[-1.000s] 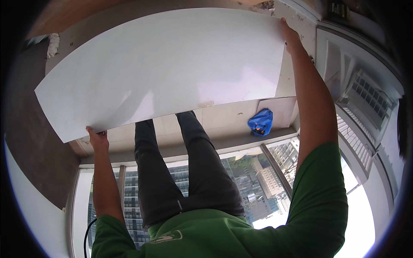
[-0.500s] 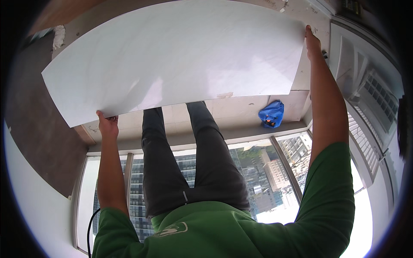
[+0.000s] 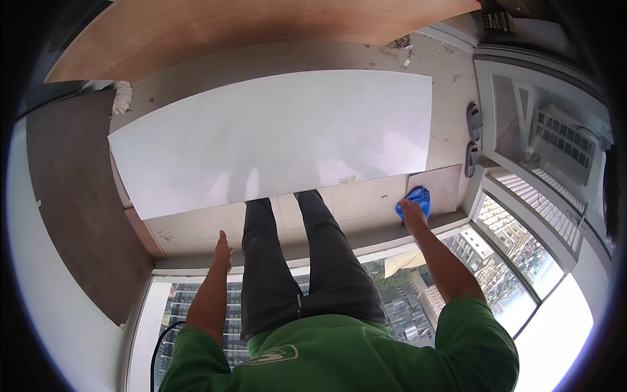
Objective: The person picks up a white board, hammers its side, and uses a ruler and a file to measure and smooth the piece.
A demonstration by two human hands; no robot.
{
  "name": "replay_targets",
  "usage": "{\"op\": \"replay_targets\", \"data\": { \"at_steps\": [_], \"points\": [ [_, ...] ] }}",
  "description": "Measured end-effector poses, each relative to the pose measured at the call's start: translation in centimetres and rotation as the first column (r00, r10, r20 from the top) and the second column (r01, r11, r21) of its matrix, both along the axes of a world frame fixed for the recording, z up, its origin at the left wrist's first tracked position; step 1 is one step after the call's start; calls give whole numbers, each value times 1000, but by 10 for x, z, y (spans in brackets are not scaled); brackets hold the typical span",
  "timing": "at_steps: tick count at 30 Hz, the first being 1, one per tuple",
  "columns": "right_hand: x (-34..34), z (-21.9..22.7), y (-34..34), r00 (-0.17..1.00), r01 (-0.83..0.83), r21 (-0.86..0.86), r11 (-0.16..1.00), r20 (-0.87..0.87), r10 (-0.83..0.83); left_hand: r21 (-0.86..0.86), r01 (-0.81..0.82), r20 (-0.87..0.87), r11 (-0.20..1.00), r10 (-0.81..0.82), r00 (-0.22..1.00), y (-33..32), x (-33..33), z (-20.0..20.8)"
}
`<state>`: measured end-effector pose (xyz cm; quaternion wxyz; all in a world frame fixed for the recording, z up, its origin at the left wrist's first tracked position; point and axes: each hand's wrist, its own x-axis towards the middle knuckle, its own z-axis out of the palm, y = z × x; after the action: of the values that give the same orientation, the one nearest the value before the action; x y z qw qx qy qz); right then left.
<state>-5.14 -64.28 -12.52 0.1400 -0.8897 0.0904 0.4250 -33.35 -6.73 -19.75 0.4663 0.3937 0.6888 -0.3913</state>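
Leftmost, a dark brown panel (image 3: pixel 72 196) stands beyond the person's left hand (image 3: pixel 223 253), bare, empty and loosely spread beside a gray-trousered leg (image 3: pixel 261 242). At center, a broad white board (image 3: pixel 274 134) lies flat, touched by neither hand, its near edge hiding the feet; what supports it is out of sight. Right of the legs, the right hand (image 3: pixel 411 215) overlaps a blue bag (image 3: pixel 421 195); whether the fingers pinch it or merely hover cannot be told. Gray slippers (image 3: pixel 475 123) sit at far right. Sound handling of so wide a board, by appearances, calls for one hand at each end, a level hold, and feet and bag kept clear.
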Motion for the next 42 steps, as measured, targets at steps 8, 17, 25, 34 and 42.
{"op": "replay_targets", "data": {
  "at_steps": [8,17,25,34,42],
  "points": [
    [-259,168,101,116,910,-215,354,-688,-717,-604,-24,171,796,159,972,-1,89,115],
    [-210,223,136,8,963,235,-136,-523,-852,-48,949,740,312,-627,244,18,90,116],
    [-380,194,151,115,992,9,129,-522,-845,-626,539,226,564,-530,817,96,49,176],
    [-435,87,61,-344,835,141,-532,-620,-705,-402,648,567,647,-380,731,-157,222,259],
    [-336,190,-135,347,937,49,345,-219,-912,495,668,758,555,-652,-20,-343,320,249]
  ]
}}
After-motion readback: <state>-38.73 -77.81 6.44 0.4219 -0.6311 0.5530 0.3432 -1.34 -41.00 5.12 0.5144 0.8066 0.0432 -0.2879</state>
